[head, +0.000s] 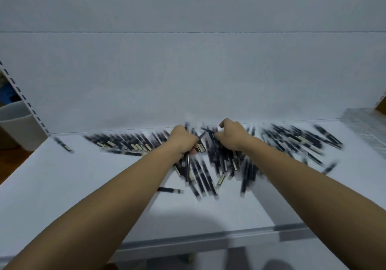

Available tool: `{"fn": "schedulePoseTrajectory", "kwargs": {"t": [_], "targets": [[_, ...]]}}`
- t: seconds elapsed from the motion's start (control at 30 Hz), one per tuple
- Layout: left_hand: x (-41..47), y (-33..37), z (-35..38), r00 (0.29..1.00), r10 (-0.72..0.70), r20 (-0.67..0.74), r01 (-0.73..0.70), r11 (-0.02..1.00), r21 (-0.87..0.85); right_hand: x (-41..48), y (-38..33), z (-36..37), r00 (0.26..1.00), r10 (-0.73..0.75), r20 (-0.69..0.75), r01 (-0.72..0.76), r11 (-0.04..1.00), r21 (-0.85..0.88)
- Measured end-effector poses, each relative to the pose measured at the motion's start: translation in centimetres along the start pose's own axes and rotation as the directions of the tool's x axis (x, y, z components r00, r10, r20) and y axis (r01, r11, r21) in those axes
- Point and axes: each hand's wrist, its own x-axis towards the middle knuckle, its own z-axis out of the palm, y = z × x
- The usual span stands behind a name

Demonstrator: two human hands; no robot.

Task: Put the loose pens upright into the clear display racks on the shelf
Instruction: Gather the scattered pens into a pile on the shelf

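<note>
Several dark loose pens [211, 165] with pale labels lie in a blurred heap across the back of the white shelf [83, 186]. My left hand [182, 140] is over the middle of the heap, fingers curled round a bundle of pens [188, 165] that hangs below the fist. My right hand [231, 136] is just to the right, fingers curled down into the pile, pinching pens. A clear display rack [363, 127] stands at the far right end of the shelf.
More pens [125, 142] lie in a row at the back left, and one stray pen [63, 145] lies near the left edge. A white bucket [16, 123] stands left of the perforated shelf upright [27, 102]. The shelf's front edge [208, 240] runs below my arms.
</note>
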Motion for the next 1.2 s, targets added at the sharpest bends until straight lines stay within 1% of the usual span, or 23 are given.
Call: {"fn": "schedulePoseTrajectory", "kwargs": {"t": [0.1,0.23,0.47,0.53,0.6,0.67,0.73,0.8,0.87,0.93,0.97,1.03,1.07,1.13,1.2], "targets": [[0.0,0.7,0.3,0.997,0.071,-0.022,-0.068,0.989,0.129,-0.7,0.7,-0.6,0.997,-0.062,-0.037,0.065,0.996,0.063],[-0.3,1.1,-0.4,0.995,0.101,-0.004,-0.099,0.982,0.158,-2.3,0.4,-1.2,0.984,-0.173,-0.051,0.177,0.98,0.088],[-1.4,0.5,-4.6,0.991,0.134,-0.011,-0.132,0.986,0.105,-3.7,-1.5,-0.4,0.953,-0.295,-0.069,0.298,0.954,0.039],[-1.3,-0.4,-6.7,0.991,0.13,-0.012,-0.127,0.979,0.157,-3.6,-2.0,0.2,0.947,-0.311,-0.073,0.313,0.949,0.018],[-1.1,-2.1,-9.3,0.992,0.123,-0.024,-0.113,0.963,0.244,-3.3,-2.8,1.0,0.939,-0.337,-0.069,0.336,0.942,-0.027],[-0.6,-4.2,-12.4,0.992,0.091,-0.087,-0.059,0.946,0.319,-3.2,-4.0,2.1,0.928,-0.368,-0.055,0.365,0.93,-0.047],[0.1,-6.5,-15.4,0.976,0.06,-0.21,0.033,0.91,0.412,-2.9,-5.3,3.5,0.919,-0.392,-0.039,0.391,0.92,-0.038],[0.5,-8.7,-17.9,0.932,0.064,-0.358,0.142,0.843,0.519,-2.5,-6.4,5.4,0.909,-0.415,-0.044,0.413,0.909,-0.057],[0.9,-10.7,-20.0,0.869,0.065,-0.49,0.279,0.754,0.595,-2.3,-7.1,7.4,0.892,-0.445,-0.075,0.435,0.892,-0.123],[1.6,-12.7,-22.1,0.813,0.014,-0.582,0.41,0.695,0.59,-2.4,-7.5,9.0,0.884,-0.455,-0.103,0.434,0.884,-0.176],[2.1,-13.5,-22.8,0.8,-0.042,-0.598,0.459,0.685,0.566,-2.5,-7.7,9.6,0.883,-0.456,-0.111,0.429,0.881,-0.201],[2.9,-14.6,-23.3,0.797,-0.152,-0.585,0.522,0.659,0.541,-2.9,-7.8,10.5,0.883,-0.453,-0.123,0.417,0.878,-0.235],[3.1,-14.7,-22.9,0.804,-0.167,-0.571,0.526,0.647,0.552,-2.9,-7.9,10.7,0.882,-0.452,-0.131,0.415,0.879,-0.234],[3.3,-14.8,-21.9,0.828,-0.116,-0.549,0.48,0.653,0.585,-2.8,-8.5,10.9,0.881,-0.451,-0.141,0.419,0.884,-0.207],[3.2,-14.9,-21.3,0.837,-0.062,-0.544,0.443,0.66,0.607,-2.7,-9.0,11.1,0.881,-0.452,-0.143,0.425,0.887,-0.182]]}}
